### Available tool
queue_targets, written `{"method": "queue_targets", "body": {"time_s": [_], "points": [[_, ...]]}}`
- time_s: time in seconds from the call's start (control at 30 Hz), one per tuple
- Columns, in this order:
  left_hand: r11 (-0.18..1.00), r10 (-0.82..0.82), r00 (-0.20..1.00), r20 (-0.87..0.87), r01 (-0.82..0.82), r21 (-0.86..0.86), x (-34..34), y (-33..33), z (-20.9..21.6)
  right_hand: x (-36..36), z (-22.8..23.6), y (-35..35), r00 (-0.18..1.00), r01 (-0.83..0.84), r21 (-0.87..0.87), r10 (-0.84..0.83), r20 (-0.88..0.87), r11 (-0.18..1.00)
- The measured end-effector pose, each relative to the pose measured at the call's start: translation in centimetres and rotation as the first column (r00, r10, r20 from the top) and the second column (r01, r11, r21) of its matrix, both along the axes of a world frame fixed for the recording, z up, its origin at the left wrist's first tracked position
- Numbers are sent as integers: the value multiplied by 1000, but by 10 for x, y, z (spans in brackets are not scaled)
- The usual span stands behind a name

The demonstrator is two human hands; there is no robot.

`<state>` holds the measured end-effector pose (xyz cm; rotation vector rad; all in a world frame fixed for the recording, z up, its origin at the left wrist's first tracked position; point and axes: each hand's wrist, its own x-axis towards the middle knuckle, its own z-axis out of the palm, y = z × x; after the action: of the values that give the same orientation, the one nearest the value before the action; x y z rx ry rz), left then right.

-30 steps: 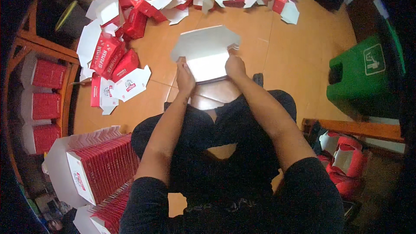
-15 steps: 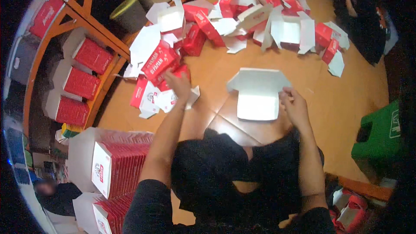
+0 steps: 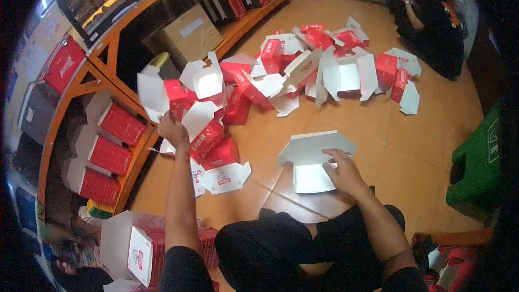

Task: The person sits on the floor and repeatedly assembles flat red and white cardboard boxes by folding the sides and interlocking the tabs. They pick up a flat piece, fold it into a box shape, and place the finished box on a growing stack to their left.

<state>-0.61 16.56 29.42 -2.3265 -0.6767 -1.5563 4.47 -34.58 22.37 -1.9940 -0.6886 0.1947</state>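
My left hand (image 3: 174,132) is reached out to the far left, fingers closed at the lower edge of a red and white carton box (image 3: 153,96) with its white lid standing up. That box is at the left end of a heap of folded red boxes. In front of me on the floor sits an open carton box (image 3: 313,179), its white inside showing and its lid raised at the back. My right hand (image 3: 345,173) is over its right side, fingers apart and close to the lid; whether the fingertips press on it is hard to tell.
Heaped boxes (image 3: 238,105) arc across the tiled floor. Stacks of flat cartons (image 3: 141,257) stand at my lower left, more on an orange shelf (image 3: 135,154). A green bin (image 3: 478,167) is at the right. A person (image 3: 430,27) squats at the far right.
My left hand has moved left from a red box, and a box with a white lid is now at it. My right hand has come over the open box. My view has tilted up.
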Motion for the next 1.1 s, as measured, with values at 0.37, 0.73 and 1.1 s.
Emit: {"method": "queue_targets", "body": {"time_s": [0.37,0.73,1.1], "points": [[694,-600,572,-559,720,-8,-64,-296,-81,-25,11,18,869,195,637,170,-465,745],[203,-639,700,319,554,-808,-78,-304,-108,30,-47,-10,945,148,459,12,-327,876],[-488,-111,749,653,531,-692,-68,-282,-155,-7,-36,28,623,301,457,190,-759,837]]}}
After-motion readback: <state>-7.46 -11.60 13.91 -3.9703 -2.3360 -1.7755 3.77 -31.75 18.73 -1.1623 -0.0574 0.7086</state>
